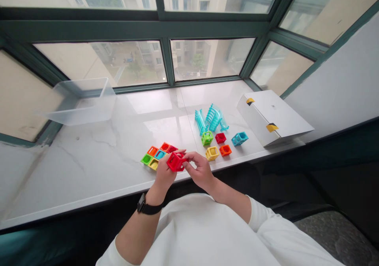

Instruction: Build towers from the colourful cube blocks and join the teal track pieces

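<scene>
A red open-sided toy cube [175, 162] is held above the front edge of the sill. My left hand [166, 172] wraps round it from the left and below. From the right, my right hand [199, 168] pinches its near side between thumb and fingers. Just behind my left hand lies a flat group of joined cubes [153, 151] in orange, green, yellow, blue and red, partly covered by that hand. To the right stand loose cubes: a green one [207, 138], a dark red one [220, 138], a yellow one [212, 153], an orange one [225, 150] and a blue one [239, 138].
Clear turquoise track pieces [213, 117] lie behind the loose cubes. A white box [275, 114] with yellow-black tabs stands at the right. At the back left sits a translucent plastic bin [85, 110]. Windows border the marble sill [97, 163].
</scene>
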`<state>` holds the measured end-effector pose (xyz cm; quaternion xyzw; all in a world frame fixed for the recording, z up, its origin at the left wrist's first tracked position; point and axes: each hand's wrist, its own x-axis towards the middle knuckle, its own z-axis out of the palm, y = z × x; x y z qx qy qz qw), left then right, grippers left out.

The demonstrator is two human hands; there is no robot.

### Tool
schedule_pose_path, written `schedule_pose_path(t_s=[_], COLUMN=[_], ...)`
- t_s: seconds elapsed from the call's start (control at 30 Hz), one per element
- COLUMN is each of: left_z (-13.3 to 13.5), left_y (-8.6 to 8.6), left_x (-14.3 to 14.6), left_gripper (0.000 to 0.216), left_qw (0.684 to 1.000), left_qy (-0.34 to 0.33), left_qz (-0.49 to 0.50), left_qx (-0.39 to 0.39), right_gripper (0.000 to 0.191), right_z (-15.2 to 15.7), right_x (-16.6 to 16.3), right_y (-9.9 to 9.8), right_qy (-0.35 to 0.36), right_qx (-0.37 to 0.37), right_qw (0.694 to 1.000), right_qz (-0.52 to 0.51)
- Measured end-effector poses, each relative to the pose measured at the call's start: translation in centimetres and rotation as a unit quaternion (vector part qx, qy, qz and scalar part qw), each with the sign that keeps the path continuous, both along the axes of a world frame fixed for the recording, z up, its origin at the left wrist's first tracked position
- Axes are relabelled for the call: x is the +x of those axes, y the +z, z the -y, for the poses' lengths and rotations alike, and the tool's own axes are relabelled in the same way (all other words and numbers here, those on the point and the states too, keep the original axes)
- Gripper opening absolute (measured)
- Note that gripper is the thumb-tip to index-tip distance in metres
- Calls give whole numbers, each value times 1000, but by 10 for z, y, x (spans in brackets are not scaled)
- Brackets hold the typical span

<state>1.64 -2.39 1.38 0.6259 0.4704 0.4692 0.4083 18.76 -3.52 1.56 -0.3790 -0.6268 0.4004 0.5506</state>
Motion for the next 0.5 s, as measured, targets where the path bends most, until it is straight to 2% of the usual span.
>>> schedule_pose_path(t_s=[0.13, 0.3, 0.37, 0.5], left_z=[-2, -2, -1, -1], left_y=[-5, -5, 0, 8], left_x=[-11, -19, -16, -4], left_gripper=[35, 37, 42, 50], left_qw=[999, 994, 993, 997], left_qy=[-45, -20, -34, -32], left_qz=[-6, 95, 109, 59], left_qx=[-21, -40, -29, 34], right_gripper=[12, 8, 10, 12], right_z=[-2, -7, -9, -10], right_x=[10, 21, 24, 31], right_y=[10, 17, 20, 25], right_qy=[-32, -56, -50, -52], right_qx=[38, 85, 96, 114], right_qw=[998, 993, 991, 986], right_qz=[30, 63, 81, 108])
